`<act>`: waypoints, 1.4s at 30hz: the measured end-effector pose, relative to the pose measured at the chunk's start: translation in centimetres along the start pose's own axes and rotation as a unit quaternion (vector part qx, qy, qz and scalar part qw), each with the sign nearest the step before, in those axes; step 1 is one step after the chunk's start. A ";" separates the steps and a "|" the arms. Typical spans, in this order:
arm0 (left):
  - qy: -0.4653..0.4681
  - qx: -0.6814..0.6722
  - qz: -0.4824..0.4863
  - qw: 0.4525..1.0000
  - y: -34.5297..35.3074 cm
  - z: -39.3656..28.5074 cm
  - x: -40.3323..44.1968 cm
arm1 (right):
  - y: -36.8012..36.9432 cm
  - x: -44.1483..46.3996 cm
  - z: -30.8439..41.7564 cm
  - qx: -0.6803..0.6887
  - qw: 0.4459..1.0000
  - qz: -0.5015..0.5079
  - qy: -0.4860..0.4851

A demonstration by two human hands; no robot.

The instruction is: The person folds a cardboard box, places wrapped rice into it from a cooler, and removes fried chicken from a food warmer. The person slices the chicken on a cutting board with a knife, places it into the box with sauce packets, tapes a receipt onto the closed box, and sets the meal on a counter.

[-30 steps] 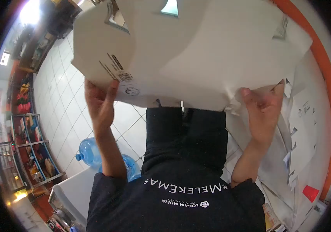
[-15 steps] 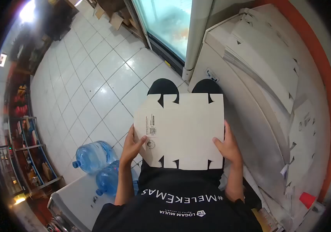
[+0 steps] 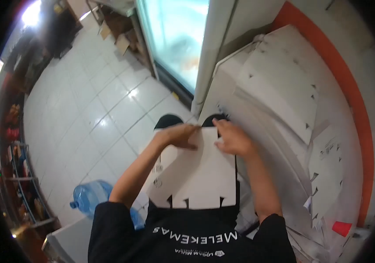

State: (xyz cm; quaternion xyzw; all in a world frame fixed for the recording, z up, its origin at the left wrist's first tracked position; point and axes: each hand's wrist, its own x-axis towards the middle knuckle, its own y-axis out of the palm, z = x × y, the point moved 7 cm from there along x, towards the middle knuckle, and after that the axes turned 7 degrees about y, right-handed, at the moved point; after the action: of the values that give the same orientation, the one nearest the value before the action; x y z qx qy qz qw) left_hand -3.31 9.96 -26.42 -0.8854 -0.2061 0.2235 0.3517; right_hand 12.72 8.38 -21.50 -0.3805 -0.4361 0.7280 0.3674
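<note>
Around us I see a floor of white tiles. The person wears a black shirt, and on the right are many white cardboard sheets. Directly before the shirt is one notched cardboard piece, its face upward. A blue water bottle is at the left. Both hands are at the far edge of this piece. The left hand reaches across the far left part, fingers at the edge — whether they pinch it, I cannot tell. The right hand has thumb and forefinger spread apart — thumb over the face, forefinger by the far edge. The smallest is a red cup, well apart.
</note>
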 end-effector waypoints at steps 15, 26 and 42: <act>-0.031 0.014 -0.203 0.979 -1.4 -3.1 -2.7 | 0.9 1.4 2.3 -0.085 0.996 -0.025 -0.023; 0.014 0.311 -0.326 0.893 5.5 -9.4 -3.7 | 5.1 -7.0 3.9 -0.095 0.934 -0.313 -0.141; 0.005 0.049 -0.128 0.990 3.0 -5.8 -1.4 | 0.3 -2.8 -1.8 0.087 0.996 -0.025 0.028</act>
State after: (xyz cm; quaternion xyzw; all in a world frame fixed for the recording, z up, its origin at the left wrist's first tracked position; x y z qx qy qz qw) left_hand -0.63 4.13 -24.46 -0.8342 -0.3051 0.1821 0.4217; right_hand 15.47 6.51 -21.71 -0.3561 -0.3698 0.7433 0.4289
